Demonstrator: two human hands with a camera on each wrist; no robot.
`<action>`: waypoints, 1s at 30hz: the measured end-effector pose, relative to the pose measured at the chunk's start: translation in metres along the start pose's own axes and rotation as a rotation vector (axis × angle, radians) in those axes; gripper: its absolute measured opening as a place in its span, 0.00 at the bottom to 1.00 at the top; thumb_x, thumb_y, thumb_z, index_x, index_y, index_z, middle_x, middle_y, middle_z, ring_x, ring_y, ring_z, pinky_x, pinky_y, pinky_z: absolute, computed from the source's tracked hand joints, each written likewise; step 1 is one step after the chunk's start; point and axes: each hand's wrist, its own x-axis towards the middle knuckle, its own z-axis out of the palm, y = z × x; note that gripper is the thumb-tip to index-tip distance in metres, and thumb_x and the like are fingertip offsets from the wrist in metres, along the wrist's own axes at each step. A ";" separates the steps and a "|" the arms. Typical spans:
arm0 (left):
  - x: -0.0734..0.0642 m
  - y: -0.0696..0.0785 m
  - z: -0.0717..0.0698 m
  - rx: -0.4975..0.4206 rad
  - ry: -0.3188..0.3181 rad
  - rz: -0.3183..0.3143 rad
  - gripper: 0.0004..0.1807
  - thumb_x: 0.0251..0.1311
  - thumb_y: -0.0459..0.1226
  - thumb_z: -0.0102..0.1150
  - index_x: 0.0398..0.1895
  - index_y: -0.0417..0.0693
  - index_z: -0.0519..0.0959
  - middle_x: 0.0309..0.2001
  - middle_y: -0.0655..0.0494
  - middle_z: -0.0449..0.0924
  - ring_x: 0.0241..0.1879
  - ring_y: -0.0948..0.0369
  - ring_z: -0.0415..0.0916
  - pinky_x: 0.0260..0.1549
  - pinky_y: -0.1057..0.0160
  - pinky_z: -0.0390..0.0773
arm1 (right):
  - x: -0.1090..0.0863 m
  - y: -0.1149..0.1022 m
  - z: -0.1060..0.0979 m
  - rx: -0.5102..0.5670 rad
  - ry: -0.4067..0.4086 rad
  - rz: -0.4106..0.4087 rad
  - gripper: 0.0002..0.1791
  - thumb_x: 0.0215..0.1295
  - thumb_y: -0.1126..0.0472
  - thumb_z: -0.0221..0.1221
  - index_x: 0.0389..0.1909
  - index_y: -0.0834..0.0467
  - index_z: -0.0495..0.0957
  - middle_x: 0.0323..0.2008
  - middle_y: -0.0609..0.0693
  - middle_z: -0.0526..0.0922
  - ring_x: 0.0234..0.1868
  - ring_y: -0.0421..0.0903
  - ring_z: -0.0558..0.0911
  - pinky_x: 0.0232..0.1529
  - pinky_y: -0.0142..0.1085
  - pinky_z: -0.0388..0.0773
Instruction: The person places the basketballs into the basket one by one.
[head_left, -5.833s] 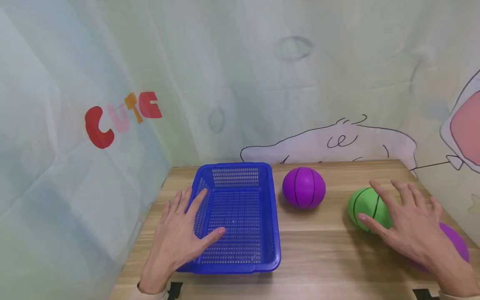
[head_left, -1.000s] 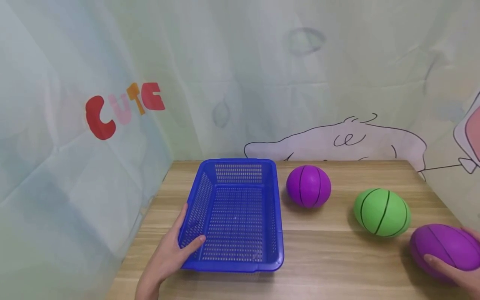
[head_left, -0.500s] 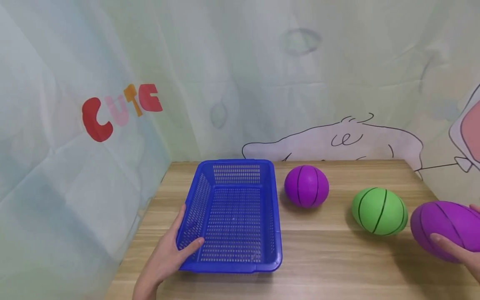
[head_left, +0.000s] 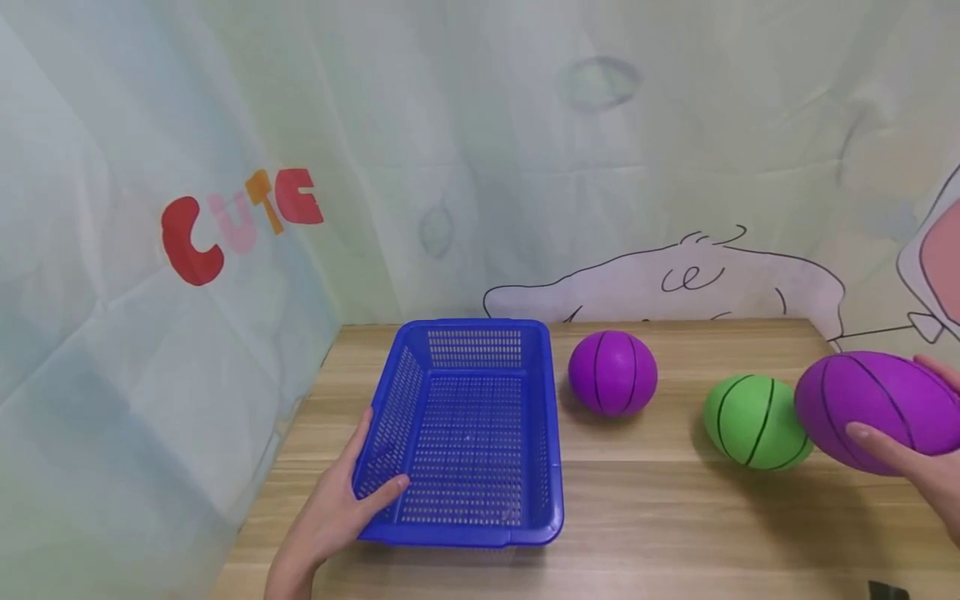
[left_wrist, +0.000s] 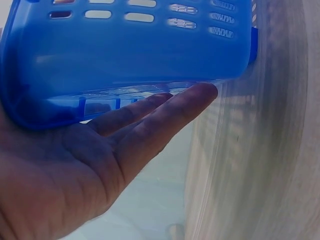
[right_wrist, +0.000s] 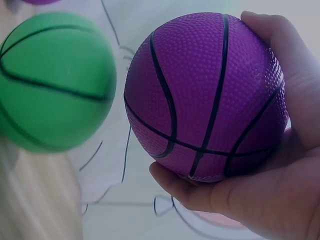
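A purple toy basketball (head_left: 877,410) with black lines is held up off the table by my right hand (head_left: 926,475), at the right side of the head view. In the right wrist view, the thumb and fingers of that hand (right_wrist: 270,195) curve round the ball (right_wrist: 205,100). Its left end overlaps the green ball (head_left: 753,423) in the head view. My left hand (head_left: 333,508) grips the left rim of a blue plastic basket (head_left: 557,467), thumb inside. The left wrist view shows its fingers (left_wrist: 165,120) stretched along the outside of the basket wall (left_wrist: 135,55); the thumb is hidden there.
A second purple ball (head_left: 612,373) rests on the wooden table (head_left: 637,517), just right of the basket. Behind the table hangs a printed cloth (head_left: 480,167) that also covers the left side. A small black object (head_left: 887,591) shows at the bottom right edge.
My right hand has closed on the right-hand purple ball, raised it off the table and carried it slightly left. Earlier open above the basket, my left hand now grips its rim.
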 end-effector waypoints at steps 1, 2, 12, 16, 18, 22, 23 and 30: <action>0.000 0.000 0.000 0.001 -0.002 -0.003 0.61 0.62 0.65 0.64 0.85 0.66 0.33 0.84 0.44 0.41 0.79 0.36 0.48 0.72 0.30 0.53 | 0.001 -0.004 0.001 0.029 -0.011 -0.021 0.55 0.58 0.66 0.74 0.80 0.31 0.57 0.73 0.36 0.61 0.66 0.34 0.66 0.55 0.16 0.68; 0.000 0.001 0.000 0.001 -0.003 -0.006 0.61 0.62 0.65 0.64 0.85 0.66 0.33 0.84 0.44 0.40 0.79 0.36 0.48 0.72 0.30 0.53 | 0.003 -0.007 0.003 0.061 -0.030 -0.040 0.56 0.58 0.69 0.73 0.81 0.33 0.57 0.70 0.34 0.61 0.63 0.33 0.66 0.49 0.14 0.67; 0.000 0.000 0.001 0.000 -0.002 0.003 0.61 0.63 0.64 0.64 0.85 0.65 0.33 0.84 0.44 0.40 0.79 0.36 0.47 0.72 0.30 0.54 | 0.015 -0.048 0.027 0.090 -0.223 -0.098 0.56 0.63 0.65 0.72 0.82 0.30 0.51 0.73 0.51 0.58 0.63 0.48 0.68 0.40 0.13 0.72; -0.001 -0.001 0.001 0.000 -0.007 -0.007 0.61 0.63 0.64 0.64 0.85 0.66 0.32 0.84 0.44 0.39 0.79 0.35 0.47 0.72 0.29 0.54 | 0.017 -0.066 0.040 0.139 -0.310 -0.105 0.56 0.63 0.65 0.72 0.81 0.29 0.50 0.73 0.56 0.58 0.60 0.47 0.70 0.42 0.16 0.75; -0.001 -0.001 0.001 -0.004 -0.008 -0.007 0.61 0.63 0.64 0.64 0.85 0.66 0.32 0.84 0.44 0.39 0.79 0.35 0.47 0.72 0.29 0.54 | 0.016 -0.075 0.050 0.177 -0.334 -0.111 0.57 0.62 0.66 0.72 0.81 0.29 0.51 0.73 0.56 0.58 0.60 0.48 0.70 0.44 0.17 0.76; -0.001 -0.003 0.001 -0.025 -0.001 0.020 0.60 0.63 0.62 0.65 0.85 0.65 0.33 0.84 0.44 0.41 0.79 0.36 0.48 0.72 0.30 0.55 | 0.011 -0.092 0.072 0.218 -0.374 -0.139 0.57 0.60 0.66 0.74 0.81 0.30 0.52 0.72 0.56 0.59 0.60 0.48 0.71 0.46 0.20 0.78; -0.002 -0.003 0.001 -0.028 0.001 0.027 0.60 0.64 0.62 0.65 0.85 0.65 0.33 0.84 0.43 0.41 0.79 0.36 0.49 0.72 0.30 0.55 | 0.009 -0.096 0.078 0.232 -0.390 -0.149 0.57 0.59 0.66 0.74 0.81 0.31 0.52 0.72 0.57 0.59 0.60 0.48 0.72 0.47 0.21 0.78; 0.000 -0.003 0.002 -0.034 0.007 0.042 0.60 0.64 0.61 0.65 0.85 0.65 0.34 0.84 0.43 0.42 0.79 0.36 0.49 0.72 0.30 0.55 | -0.004 -0.121 0.107 0.249 -0.478 -0.174 0.57 0.58 0.59 0.76 0.80 0.27 0.53 0.71 0.49 0.64 0.62 0.52 0.75 0.50 0.29 0.82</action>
